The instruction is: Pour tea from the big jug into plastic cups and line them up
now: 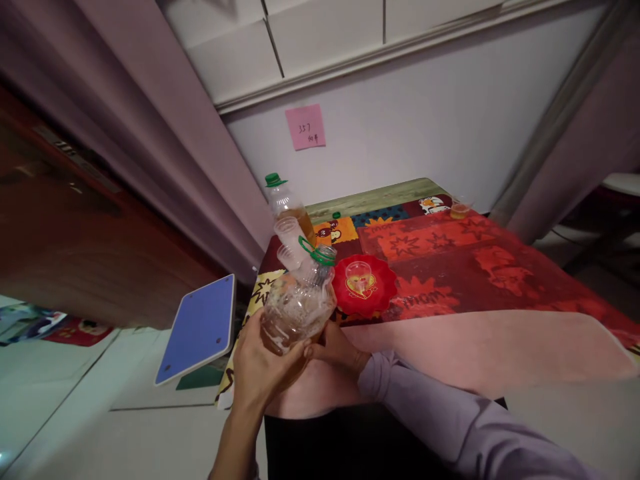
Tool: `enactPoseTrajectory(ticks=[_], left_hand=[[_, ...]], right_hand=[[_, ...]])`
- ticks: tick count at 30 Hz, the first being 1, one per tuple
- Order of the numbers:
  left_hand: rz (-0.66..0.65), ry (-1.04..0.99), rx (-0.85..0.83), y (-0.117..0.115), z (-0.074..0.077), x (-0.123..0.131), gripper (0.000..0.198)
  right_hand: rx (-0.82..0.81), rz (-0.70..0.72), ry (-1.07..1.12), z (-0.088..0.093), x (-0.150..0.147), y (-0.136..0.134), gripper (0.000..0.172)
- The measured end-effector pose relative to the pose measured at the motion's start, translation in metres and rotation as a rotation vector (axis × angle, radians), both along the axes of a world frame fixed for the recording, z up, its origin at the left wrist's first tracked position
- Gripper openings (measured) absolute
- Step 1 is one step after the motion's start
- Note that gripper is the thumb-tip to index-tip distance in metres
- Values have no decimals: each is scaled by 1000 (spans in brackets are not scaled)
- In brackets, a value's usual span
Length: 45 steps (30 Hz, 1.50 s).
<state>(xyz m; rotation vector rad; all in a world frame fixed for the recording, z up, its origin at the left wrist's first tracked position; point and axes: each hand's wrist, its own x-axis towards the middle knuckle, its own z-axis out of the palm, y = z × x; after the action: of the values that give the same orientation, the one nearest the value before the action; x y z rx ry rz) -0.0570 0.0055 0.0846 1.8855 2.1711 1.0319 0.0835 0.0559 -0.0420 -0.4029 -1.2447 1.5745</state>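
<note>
My left hand (260,363) is wrapped around the base of a clear plastic bottle (299,303) that holds a little pale liquid. The bottle is tilted toward the far right, and its green neck ring and open flip cap (320,252) point at a red scalloped plate (365,285). A small clear cup (359,273) stands on that plate. My right hand (334,348), in a lilac sleeve, grips the bottle's lower right side. Both hands are at the near left corner of the table.
A second bottle with a green cap (281,200) and stacked clear cups (291,243) stand behind the held one. A small cup of amber liquid (460,209) sits at the far edge of the red patterned tablecloth (475,267). A blue board (200,327) leans at the left.
</note>
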Motion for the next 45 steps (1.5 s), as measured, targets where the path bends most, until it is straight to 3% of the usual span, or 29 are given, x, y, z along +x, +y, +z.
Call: enactPoseTrajectory(ticks=[3, 7, 13, 21, 26, 35, 45], left_hand=[[32, 48, -60, 0, 7, 4, 99], [17, 102, -117, 0, 12, 4, 100], [7, 167, -126, 1, 8, -2, 99], [-13, 231, -188, 3, 13, -6, 110], [-46, 315, -207, 3, 20, -6, 108], [-61, 357, -228, 7, 25, 0, 101], [-103, 476, -332, 11, 50, 17, 94]], right_hand=[[-73, 60, 73, 10, 2, 0, 79], [-194, 195, 73, 21, 12, -4, 84], [-378, 362, 22, 21, 18, -10, 79], [-443, 400, 51, 17, 14, -5, 73], [-431, 341, 109, 24, 17, -8, 85], [-418, 321, 149, 36, 21, -8, 80], [-454, 388, 187, 26, 18, -6, 79]])
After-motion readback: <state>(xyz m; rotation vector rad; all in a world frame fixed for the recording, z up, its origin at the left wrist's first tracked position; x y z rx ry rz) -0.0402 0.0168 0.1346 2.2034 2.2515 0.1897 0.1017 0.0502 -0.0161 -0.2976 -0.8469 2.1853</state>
